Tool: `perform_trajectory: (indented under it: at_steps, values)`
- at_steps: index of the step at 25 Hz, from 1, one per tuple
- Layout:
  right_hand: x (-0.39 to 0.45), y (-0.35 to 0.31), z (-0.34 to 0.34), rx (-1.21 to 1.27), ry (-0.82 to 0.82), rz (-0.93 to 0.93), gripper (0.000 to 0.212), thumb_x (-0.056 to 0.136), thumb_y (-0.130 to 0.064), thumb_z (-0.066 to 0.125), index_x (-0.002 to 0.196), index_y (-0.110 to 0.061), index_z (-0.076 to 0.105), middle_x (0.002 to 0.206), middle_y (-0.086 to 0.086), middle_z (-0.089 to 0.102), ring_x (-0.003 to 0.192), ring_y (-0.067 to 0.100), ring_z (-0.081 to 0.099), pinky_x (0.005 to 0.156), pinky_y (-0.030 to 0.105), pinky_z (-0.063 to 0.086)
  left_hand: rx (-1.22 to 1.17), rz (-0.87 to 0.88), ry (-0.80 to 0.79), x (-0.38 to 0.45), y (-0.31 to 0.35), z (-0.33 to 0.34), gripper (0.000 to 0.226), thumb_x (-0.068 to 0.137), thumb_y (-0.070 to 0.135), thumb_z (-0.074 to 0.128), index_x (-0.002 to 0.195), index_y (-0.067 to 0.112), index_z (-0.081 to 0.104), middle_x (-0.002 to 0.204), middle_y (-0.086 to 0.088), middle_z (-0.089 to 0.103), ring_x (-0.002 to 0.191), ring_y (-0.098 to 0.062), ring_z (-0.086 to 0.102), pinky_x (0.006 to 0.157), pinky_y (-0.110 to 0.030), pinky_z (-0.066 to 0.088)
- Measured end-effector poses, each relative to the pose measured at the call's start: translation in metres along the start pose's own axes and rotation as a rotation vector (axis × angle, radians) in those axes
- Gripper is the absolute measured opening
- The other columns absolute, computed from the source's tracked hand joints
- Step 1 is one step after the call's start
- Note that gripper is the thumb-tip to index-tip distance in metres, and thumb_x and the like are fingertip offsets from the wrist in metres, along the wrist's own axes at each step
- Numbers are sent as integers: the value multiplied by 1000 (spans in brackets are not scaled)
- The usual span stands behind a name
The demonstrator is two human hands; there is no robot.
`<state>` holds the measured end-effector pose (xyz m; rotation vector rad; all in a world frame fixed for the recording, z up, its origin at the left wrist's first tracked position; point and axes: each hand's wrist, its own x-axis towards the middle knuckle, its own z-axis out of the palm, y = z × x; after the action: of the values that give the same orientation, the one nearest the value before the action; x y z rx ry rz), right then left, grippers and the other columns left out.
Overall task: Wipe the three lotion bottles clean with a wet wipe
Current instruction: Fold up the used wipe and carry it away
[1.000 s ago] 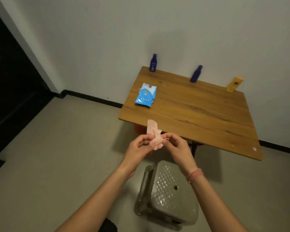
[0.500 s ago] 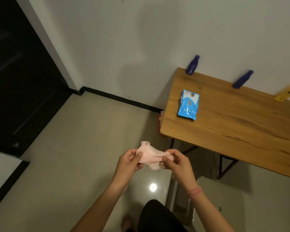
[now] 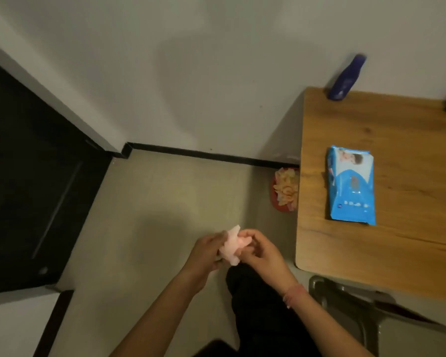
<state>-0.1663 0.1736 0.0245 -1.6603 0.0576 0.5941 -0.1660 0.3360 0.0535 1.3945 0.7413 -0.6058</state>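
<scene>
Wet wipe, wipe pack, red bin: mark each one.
wet wipe (image 3: 231,247), head view, crumpled middle between both hands.
wipe pack (image 3: 350,185), head view, centre of blue top face.
red bin (image 3: 277,202), head view, visible left rim.

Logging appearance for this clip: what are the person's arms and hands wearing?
Both forearms are bare, with no sleeves in view. The left hand wears nothing visible. The right hand is bare too, but its wrist carries a pink band of thin strands. No gloves or rings are discernible.
</scene>
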Motion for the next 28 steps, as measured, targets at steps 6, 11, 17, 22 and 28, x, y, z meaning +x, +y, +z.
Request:
perform_trajectory:
  at_steps: [6,11,17,22,28]
  values:
    - [158,14,-30,98,385,147,17,82,-5,71,83,-19,62,78,-2,65,69,11,57,61,26,47,221,-42,-233,168,86,4,20,100,23,56,117,15,63,114,-4,70,100,-14,67,82,-27,54]
    - [253,85,-63,321,703,359,10,85,-5,66,93,-10,61,84,4,64,80,22,60,69,34,52,455,-52,-341,313,98,62,26,103,24,49,126,17,58,123,-4,64,109,-16,61,75,-23,50]
    - [323,186,-120,669,1166,589,35,89,6,51,123,4,57,94,11,61,89,28,56,63,23,48,635,-72,-404,414,61,71,29,104,24,45,127,12,58,112,-4,65,97,-18,58,69,-21,43]
    - [390,210,-152,1060,1419,263,18,88,9,58,102,-2,60,87,8,62,78,23,61,64,29,55,686,-218,-372,439,12,10,25,103,16,47,115,4,65,100,-3,69,83,-14,60,63,-16,43]
    - [441,352,-197,488,1156,795,44,102,-30,40,142,-13,42,134,12,54,122,29,50,100,36,40,732,-246,-329,447,1,-30,24,102,6,48,111,-9,64,101,-16,65,73,-6,61,57,-5,45]
